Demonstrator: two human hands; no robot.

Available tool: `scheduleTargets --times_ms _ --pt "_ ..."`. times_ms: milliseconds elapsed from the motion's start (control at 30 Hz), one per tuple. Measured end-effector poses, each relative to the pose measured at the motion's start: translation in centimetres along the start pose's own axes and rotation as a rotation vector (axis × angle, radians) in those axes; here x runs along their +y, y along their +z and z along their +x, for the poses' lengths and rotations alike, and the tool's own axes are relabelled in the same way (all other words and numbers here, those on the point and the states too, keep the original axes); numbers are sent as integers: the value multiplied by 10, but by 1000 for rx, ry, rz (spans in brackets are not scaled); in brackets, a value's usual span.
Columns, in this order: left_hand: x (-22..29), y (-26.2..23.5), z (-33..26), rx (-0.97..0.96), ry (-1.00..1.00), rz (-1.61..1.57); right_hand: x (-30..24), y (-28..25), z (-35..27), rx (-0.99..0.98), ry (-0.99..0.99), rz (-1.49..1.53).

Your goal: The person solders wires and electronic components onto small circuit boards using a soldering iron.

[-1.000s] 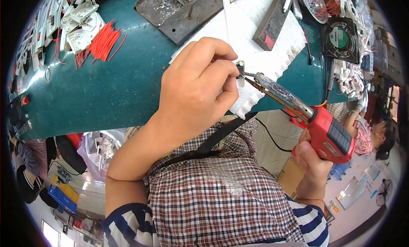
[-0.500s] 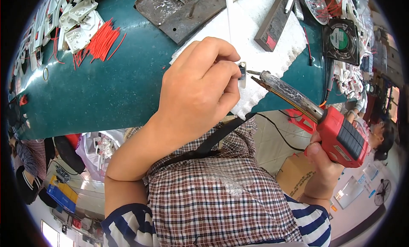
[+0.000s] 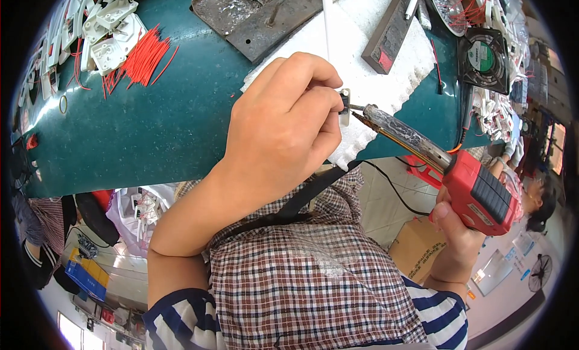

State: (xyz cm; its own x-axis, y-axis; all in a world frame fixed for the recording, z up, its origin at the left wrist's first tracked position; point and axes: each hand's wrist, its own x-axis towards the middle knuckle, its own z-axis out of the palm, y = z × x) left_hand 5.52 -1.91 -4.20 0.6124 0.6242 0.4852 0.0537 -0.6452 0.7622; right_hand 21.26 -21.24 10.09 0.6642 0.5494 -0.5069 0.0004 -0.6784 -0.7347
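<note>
My left hand [image 3: 283, 120] is closed in a pinch over the white pad [image 3: 356, 39]. Between its fingertips sits a small part with a black body and a pale edge [image 3: 345, 102], mostly covered by the fingers. My right hand [image 3: 456, 229] grips the red handle of a soldering gun [image 3: 479, 190] from below. The gun's thin tip reaches left to the black body and appears to touch it. A second, darker point under the tip, perhaps the solder feed, ends close to the same spot. A long white strip [image 3: 327, 27] rises behind the left fingers.
Red wires [image 3: 145, 57] lie bundled at the far left beside white plastic housings [image 3: 111, 55]. A dark metal tray [image 3: 265, 24] and a dark bar [image 3: 389, 33] stand at the back. A black fan [image 3: 482, 59] is at right. Another person [image 3: 537, 193] sits beyond the right edge.
The soldering gun has shifted slightly left, bringing its tip from just beside the small part up to its black body. My left hand has barely moved.
</note>
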Motion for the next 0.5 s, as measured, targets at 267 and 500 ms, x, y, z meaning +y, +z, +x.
scheduleTargets --times_ms 267,500 --pt "0 -1 0 -7 -3 4 9 1 4 165 -290 -106" --pt "1 0 0 -12 -16 0 4 9 4 87 -177 -66"
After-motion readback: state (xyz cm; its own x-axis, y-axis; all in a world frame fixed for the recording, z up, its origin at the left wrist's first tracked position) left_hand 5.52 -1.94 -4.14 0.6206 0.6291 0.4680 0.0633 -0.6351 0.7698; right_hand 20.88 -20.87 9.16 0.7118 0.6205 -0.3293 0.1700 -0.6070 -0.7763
